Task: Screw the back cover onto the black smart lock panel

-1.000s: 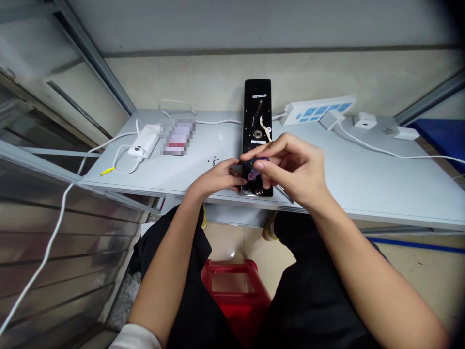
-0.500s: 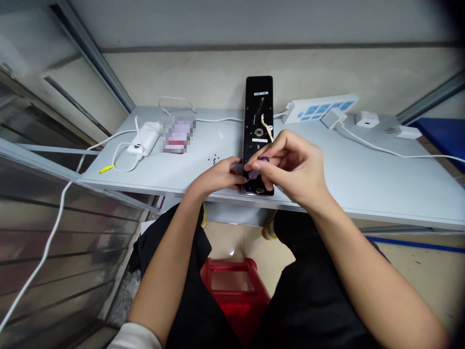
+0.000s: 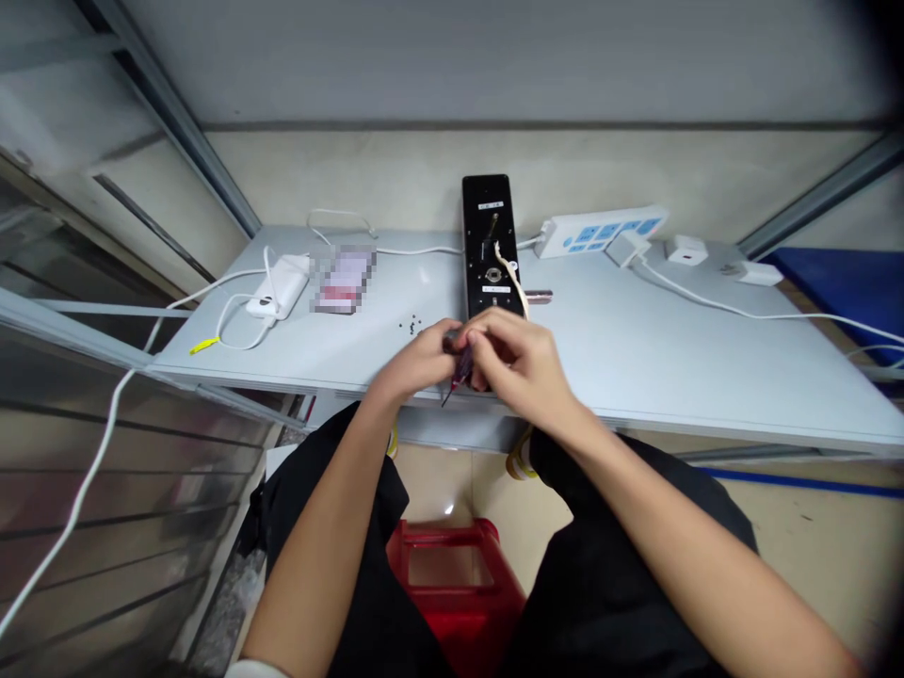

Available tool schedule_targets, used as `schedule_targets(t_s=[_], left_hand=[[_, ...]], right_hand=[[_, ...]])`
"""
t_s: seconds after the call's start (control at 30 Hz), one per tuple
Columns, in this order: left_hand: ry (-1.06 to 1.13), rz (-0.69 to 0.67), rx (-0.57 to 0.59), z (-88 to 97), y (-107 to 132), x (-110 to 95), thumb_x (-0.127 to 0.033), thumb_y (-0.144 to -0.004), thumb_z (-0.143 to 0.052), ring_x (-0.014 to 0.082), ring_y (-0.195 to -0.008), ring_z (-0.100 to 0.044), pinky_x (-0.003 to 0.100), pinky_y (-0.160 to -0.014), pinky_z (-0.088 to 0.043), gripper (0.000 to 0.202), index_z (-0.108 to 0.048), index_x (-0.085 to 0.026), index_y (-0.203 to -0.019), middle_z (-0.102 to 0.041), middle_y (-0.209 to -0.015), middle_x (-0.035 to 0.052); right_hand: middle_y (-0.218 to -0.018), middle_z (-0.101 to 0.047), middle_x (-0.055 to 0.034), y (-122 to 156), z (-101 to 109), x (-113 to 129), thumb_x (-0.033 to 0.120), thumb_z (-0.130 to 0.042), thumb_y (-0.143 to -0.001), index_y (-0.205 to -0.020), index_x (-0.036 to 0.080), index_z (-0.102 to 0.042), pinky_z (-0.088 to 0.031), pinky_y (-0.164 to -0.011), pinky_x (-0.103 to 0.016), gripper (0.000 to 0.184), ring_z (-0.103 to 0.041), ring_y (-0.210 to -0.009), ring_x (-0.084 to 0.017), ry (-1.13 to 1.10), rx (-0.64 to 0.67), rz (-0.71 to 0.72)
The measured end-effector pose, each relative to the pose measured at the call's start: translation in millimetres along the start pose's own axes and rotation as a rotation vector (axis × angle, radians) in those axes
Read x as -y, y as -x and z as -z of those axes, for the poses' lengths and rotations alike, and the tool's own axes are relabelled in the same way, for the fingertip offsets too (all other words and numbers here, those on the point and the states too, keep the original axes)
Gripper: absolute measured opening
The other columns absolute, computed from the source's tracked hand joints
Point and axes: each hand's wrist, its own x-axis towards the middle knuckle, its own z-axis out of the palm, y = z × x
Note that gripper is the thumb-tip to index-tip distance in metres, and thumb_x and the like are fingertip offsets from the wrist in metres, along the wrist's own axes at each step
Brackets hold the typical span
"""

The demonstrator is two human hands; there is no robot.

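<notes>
Your right hand (image 3: 521, 369) fingers pinch the small purple-handled screwdriver (image 3: 460, 369) above the long black rectangular panel (image 3: 486, 247); left hand (image 3: 415, 363) fingers touch it, grip unclear.

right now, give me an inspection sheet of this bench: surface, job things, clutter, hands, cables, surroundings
surface: grey table, flat, with things spread along its back half.
job's things: black panel lies flat, lengthwise away from the person; purple-handled screwdriver sits over its near end, tip toward the table edge; tiny black screws lie loose to its left.
clutter: white power bank, power strip, white charger beside it.
hands: right hand grips the screwdriver; left hand meets it fingertip to fingertip, its own hold hidden.
cables: white cable runs from the power bank off the left edge; charger lead trails right.
surroundings: red stool between the knees; blue surface far right.
</notes>
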Motion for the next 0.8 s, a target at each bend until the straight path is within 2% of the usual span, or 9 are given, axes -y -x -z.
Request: schedule_targets(t_s=[0.07,0.2,0.27,0.37,0.43,0.5,0.63,0.8], left_hand=[[-0.012,0.006,-0.017,-1.0,-0.3,1.6,-0.002,-0.073,-0.069,0.0125,-0.072,-0.060,0.023,-0.065,-0.048,0.030,-0.061,-0.017,-0.097,-0.063,-0.082,-0.0025],[0.063,0.046,0.036,0.1,-2.8,2.9,-0.011,-0.079,-0.081,0.0140,-0.075,-0.068,0.025,-0.070,-0.054,0.034,-0.060,-0.017,-0.104,-0.067,-0.086,-0.0011],[0.122,0.073,0.059,0.8,-4.3,3.1,-0.014,-0.078,-0.089,0.0167,-0.082,-0.073,0.029,-0.076,-0.061,0.046,-0.060,-0.016,-0.113,-0.071,-0.092,0.0007],[0.181,0.138,0.041,0.8,-6.2,3.2,-0.011,-0.077,-0.092,0.0180,-0.084,-0.078,0.037,-0.085,-0.067,0.056,-0.059,-0.016,-0.122,-0.073,-0.094,0.0011],[0.199,0.175,0.028,0.4,-6.9,2.9,-0.009,-0.080,-0.091,0.0178,-0.080,-0.079,0.040,-0.088,-0.069,0.056,-0.059,-0.016,-0.125,-0.074,-0.090,-0.0002],[0.194,0.202,0.017,0.5,-6.9,2.3,-0.007,-0.082,-0.090,0.0177,-0.076,-0.080,0.042,-0.089,-0.069,0.056,-0.060,-0.017,-0.128,-0.073,-0.086,-0.0015],[0.170,0.221,0.003,2.1,-6.1,1.6,-0.005,-0.083,-0.088,0.0182,-0.077,-0.080,0.042,-0.090,-0.070,0.058,-0.061,-0.016,-0.133,-0.074,-0.085,-0.0010],[0.178,0.203,0.022,2.0,-5.9,2.5,-0.007,-0.084,-0.087,0.0200,-0.081,-0.081,0.043,-0.087,-0.071,0.058,-0.062,-0.017,-0.134,-0.075,-0.086,0.0004]], right_hand=[[-0.080,-0.070,-0.0024,2.0,-4.3,-1.5,0.028,-0.069,-0.103,-0.086,0.021,-0.072,-0.047,-0.051,-0.025,0.018,-0.063,-0.059,-0.012,-0.018,-0.005,-0.051],[-0.062,-0.065,0.0048,-3.3,7.4,2.5,0.028,-0.081,-0.095,-0.092,0.021,-0.069,-0.049,-0.050,-0.024,0.014,-0.059,-0.049,-0.011,-0.306,0.078,-0.203],[-0.067,-0.072,0.0027,-8.7,20.9,5.2,0.031,-0.089,-0.090,-0.099,0.020,-0.072,-0.054,-0.052,-0.026,0.022,-0.065,-0.051,-0.012,-0.409,0.076,-0.198],[-0.091,-0.084,-0.0048,-14.7,41.3,5.8,0.036,-0.098,-0.083,-0.102,0.020,-0.080,-0.060,-0.054,-0.028,0.030,-0.067,-0.054,-0.011,-0.472,-0.069,-0.136],[-0.097,-0.087,-0.0057,-15.6,51.3,4.0,0.037,-0.101,-0.080,-0.100,0.022,-0.084,-0.061,-0.053,-0.030,0.030,-0.065,-0.053,-0.011,-0.461,-0.176,-0.079],[-0.097,-0.087,-0.0048,-14.1,57.9,1.7,0.035,-0.100,-0.081,-0.100,0.026,-0.088,-0.061,-0.053,-0.032,0.025,-0.065,-0.053,-0.012,-0.401,-0.224,-0.015],[-0.100,-0.086,-0.0049,-8.9,61.6,0.3,0.025,-0.097,-0.085,-0.103,0.030,-0.092,-0.060,-0.054,-0.034,0.020,-0.067,-0.058,-0.014,-0.280,-0.206,0.067],[-0.098,-0.086,-0.0064,-6.8,55.0,5.7,0.023,-0.097,-0.084,-0.102,0.029,-0.093,-0.058,-0.052,-0.032,0.019,-0.067,-0.059,-0.014,-0.249,-0.160,0.037]])
